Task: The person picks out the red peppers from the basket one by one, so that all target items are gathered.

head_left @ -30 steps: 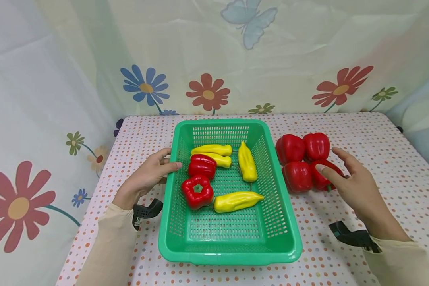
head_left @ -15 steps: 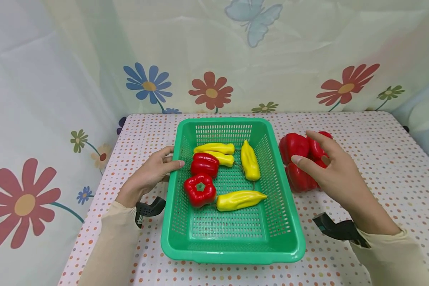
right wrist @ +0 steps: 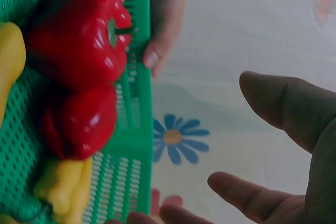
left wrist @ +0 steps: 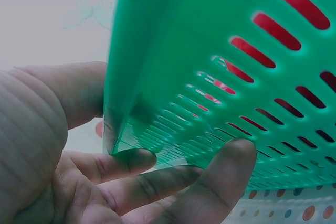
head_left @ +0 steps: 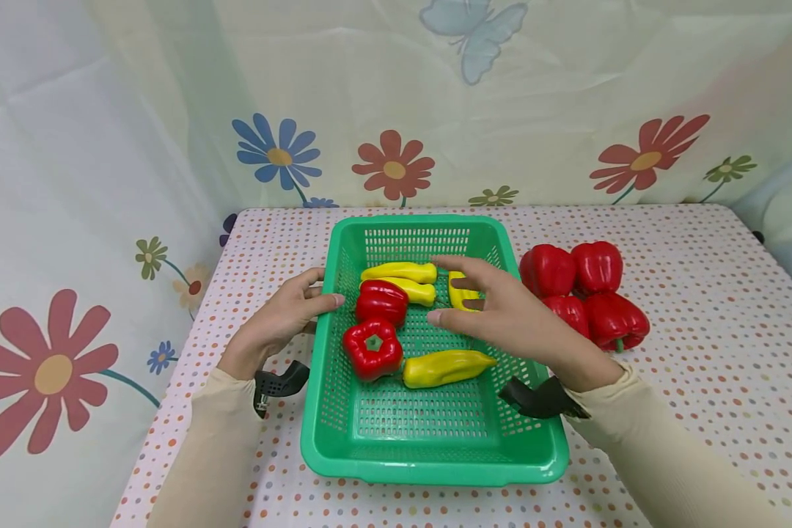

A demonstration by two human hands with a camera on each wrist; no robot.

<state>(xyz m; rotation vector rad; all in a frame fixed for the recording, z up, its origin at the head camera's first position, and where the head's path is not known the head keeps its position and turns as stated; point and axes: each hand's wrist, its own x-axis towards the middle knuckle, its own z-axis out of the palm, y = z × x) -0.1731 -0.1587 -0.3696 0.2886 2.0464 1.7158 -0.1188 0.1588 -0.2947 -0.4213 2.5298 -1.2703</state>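
Note:
A green plastic basket [head_left: 429,473] holds two red bell peppers [head_left: 372,350] and several long yellow peppers [head_left: 449,368]. My left hand [head_left: 273,319] grips its left rim, thumb over the edge and the other fingers along the outside of the slotted wall [left wrist: 173,77]. Over the basket's right half, my right hand [head_left: 518,312] hovers with fingers spread and nothing held. It partly covers an upright yellow pepper [head_left: 460,292]. In the right wrist view, the thumb and fingers stand apart beside the red peppers [right wrist: 79,35] in the basket.
Just right of the basket, several red bell peppers [head_left: 615,320] sit in a cluster on the dotted tablecloth [head_left: 693,352], one partly behind my right forearm. A flower-printed curtain [head_left: 501,147] hangs behind the table and along its left side.
My right hand has travelled left from the cluster of red bell peppers to above the basket, carrying nothing. The left hand keeps its hold on the rim.

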